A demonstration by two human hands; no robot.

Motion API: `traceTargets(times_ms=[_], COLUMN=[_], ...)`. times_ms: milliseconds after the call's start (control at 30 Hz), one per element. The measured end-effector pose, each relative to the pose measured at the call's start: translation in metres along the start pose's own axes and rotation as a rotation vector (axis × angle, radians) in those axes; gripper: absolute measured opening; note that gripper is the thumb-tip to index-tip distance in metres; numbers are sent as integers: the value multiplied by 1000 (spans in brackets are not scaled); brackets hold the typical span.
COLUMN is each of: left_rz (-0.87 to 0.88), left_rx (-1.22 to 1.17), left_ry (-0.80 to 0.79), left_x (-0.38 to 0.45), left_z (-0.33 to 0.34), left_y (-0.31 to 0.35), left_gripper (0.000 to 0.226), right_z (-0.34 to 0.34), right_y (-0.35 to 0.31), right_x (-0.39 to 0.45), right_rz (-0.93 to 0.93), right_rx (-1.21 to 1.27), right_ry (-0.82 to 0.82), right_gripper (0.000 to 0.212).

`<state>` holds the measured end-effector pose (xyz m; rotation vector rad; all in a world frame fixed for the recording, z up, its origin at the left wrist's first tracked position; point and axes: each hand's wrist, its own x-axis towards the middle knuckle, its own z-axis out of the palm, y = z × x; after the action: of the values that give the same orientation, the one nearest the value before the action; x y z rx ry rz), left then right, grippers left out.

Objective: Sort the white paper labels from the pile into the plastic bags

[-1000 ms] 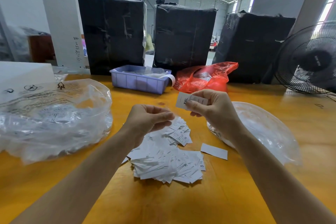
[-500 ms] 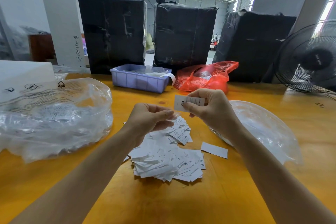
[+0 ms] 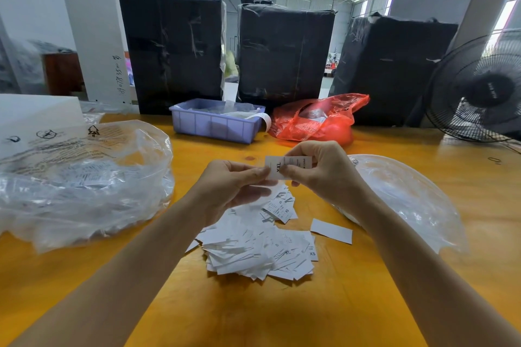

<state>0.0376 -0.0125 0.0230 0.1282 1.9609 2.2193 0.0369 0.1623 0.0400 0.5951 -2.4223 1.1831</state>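
Observation:
A pile of white paper labels [image 3: 262,248] lies on the yellow table [image 3: 282,318] in front of me. Above it, my right hand [image 3: 324,175] pinches a white label marked XXL [image 3: 293,164]. My left hand [image 3: 231,186] pinches the same label at its left edge. One loose label [image 3: 331,230] lies to the right of the pile. A large clear plastic bag [image 3: 79,180] with labels inside sits at the left. Another clear plastic bag [image 3: 408,200] lies at the right.
At the back of the table stand a purple plastic tray [image 3: 214,124] and a red plastic bag [image 3: 318,121]. Three black-wrapped bales [image 3: 282,56] rise behind them. A black fan [image 3: 479,93] stands at the far right. A white box [image 3: 33,110] sits at the far left.
My left hand has risen from over the pile and met the label that my right hand holds. Both hands now pinch it together.

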Motion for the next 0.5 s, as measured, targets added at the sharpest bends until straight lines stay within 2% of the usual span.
traceTargets(times_ms=[133, 300, 500], left_rz=[-9, 17, 13], left_rx=[-58, -16, -18], left_ry=[43, -2, -23], left_x=[1, 1, 4], left_z=[-2, -3, -3], left_y=[1, -1, -2], left_gripper=[20, 28, 15], right_z=[0, -2, -5], right_y=[1, 0, -1], right_x=[0, 1, 3], right_rz=[34, 3, 3], right_rx=[-4, 45, 23], right_ry=[-68, 113, 40], right_gripper=[7, 7, 5])
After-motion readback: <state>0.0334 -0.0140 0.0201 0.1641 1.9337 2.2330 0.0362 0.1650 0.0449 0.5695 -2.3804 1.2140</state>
